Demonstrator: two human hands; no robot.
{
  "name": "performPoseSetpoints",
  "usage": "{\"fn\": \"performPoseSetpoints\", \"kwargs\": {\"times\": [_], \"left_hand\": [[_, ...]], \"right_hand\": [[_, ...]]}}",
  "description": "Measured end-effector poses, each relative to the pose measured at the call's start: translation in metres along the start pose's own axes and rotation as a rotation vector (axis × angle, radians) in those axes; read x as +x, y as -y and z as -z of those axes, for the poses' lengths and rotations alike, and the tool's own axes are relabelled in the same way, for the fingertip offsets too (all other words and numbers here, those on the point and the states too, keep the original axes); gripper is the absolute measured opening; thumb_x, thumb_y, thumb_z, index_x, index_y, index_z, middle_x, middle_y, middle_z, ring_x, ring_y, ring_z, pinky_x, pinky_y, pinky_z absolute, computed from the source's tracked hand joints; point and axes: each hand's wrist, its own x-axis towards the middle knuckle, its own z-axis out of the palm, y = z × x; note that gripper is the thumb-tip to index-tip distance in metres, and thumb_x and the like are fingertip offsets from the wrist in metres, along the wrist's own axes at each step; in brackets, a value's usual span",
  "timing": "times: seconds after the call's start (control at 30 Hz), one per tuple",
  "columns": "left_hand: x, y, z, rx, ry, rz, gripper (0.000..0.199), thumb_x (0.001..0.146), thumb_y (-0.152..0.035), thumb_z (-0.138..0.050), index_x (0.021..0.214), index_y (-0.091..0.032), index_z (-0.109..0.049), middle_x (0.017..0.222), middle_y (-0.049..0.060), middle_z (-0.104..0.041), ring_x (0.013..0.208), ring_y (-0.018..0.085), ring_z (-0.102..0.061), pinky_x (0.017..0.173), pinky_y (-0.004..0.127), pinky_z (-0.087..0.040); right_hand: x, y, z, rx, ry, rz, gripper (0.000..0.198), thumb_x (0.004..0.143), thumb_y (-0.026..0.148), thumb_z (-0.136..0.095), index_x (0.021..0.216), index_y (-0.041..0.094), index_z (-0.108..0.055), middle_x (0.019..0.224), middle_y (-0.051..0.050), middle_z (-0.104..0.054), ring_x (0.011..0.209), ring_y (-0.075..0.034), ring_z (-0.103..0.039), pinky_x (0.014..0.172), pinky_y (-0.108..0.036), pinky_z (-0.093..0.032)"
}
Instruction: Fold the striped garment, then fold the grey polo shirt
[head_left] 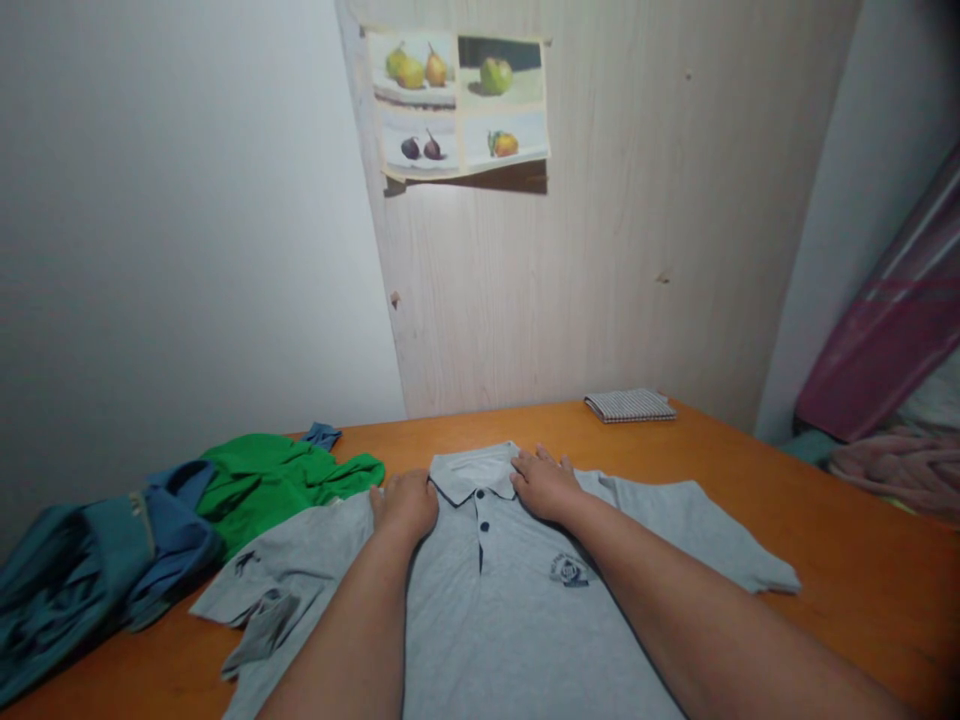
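Note:
A light grey polo shirt lies front up and spread out, with a dark-edged collar, two dark buttons and a printed badge on the chest. My left hand rests on its shoulder just left of the collar, fingers laid on the cloth. On the other side, my right hand lies flat beside the collar with its fingers spread. Neither hand visibly grips the fabric. The left sleeve is rumpled, while the right sleeve stretches out fairly flat.
An orange-brown table carries the shirt. Piled at the left are a green garment and blue-teal clothes. A folded checked cloth sits near the back edge. Behind stands a wall with a fruit poster; pink fabric lies far right.

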Motion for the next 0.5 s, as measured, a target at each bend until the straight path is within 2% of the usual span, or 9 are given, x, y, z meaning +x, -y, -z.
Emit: {"fn": "performPoseSetpoints", "kwargs": {"times": [0.07,0.13,0.2,0.3,0.4,0.5], "left_hand": [[-0.002,-0.001,0.001,0.019,0.010,0.022,0.032,0.094,-0.029,-0.044,0.112,-0.025,-0.070,0.129,0.012,-0.069,0.129,0.036,-0.053,0.111,0.068,-0.026],[-0.004,-0.005,0.005,0.021,-0.022,0.035,0.034,0.095,-0.028,-0.042,0.114,-0.023,-0.069,0.128,0.014,-0.068,0.129,0.037,-0.053,0.109,0.069,-0.027],[-0.004,-0.012,0.010,-0.013,-0.087,-0.011,0.037,0.095,-0.026,-0.040,0.119,-0.018,-0.067,0.128,0.016,-0.067,0.127,0.035,-0.055,0.109,0.062,-0.033],[-0.006,-0.031,0.013,-0.144,-0.132,-0.206,0.041,0.096,-0.023,-0.039,0.128,-0.015,-0.063,0.131,0.015,-0.066,0.126,0.027,-0.057,0.112,0.045,-0.038],[-0.016,-0.052,0.008,-0.264,-0.019,-0.462,0.042,0.098,-0.024,-0.039,0.132,-0.018,-0.061,0.141,0.011,-0.061,0.135,0.021,-0.051,0.117,0.037,-0.034],[-0.030,-0.065,0.002,-0.236,0.176,-0.639,0.045,0.098,-0.030,-0.040,0.140,-0.023,-0.056,0.156,0.007,-0.047,0.149,0.024,-0.033,0.122,0.046,-0.026]], "right_hand": [[-0.001,0.000,-0.001,0.009,-0.007,0.006,0.048,0.100,0.039,-0.037,0.143,0.026,-0.053,0.160,-0.009,-0.038,0.150,-0.037,-0.021,0.113,-0.070,-0.014],[0.000,0.000,-0.002,0.035,-0.036,0.017,0.046,0.100,0.037,-0.039,0.141,0.025,-0.055,0.158,-0.010,-0.041,0.150,-0.037,-0.023,0.113,-0.069,-0.015],[0.003,-0.002,-0.001,0.080,-0.093,0.012,0.044,0.099,0.034,-0.039,0.136,0.024,-0.059,0.151,-0.012,-0.050,0.147,-0.035,-0.030,0.113,-0.065,-0.020],[0.013,-0.010,0.004,0.192,-0.230,-0.050,0.042,0.098,0.028,-0.039,0.131,0.021,-0.064,0.138,-0.012,-0.063,0.134,-0.028,-0.050,0.111,-0.045,-0.033],[0.024,-0.027,0.011,0.289,-0.379,-0.182,0.044,0.097,0.023,-0.037,0.132,0.019,-0.064,0.133,-0.011,-0.066,0.119,-0.021,-0.061,0.099,-0.030,-0.043],[0.028,-0.049,0.017,0.287,-0.429,-0.290,0.045,0.097,0.023,-0.033,0.128,0.019,-0.066,0.121,-0.011,-0.071,0.106,-0.020,-0.066,0.085,-0.027,-0.047]]}}
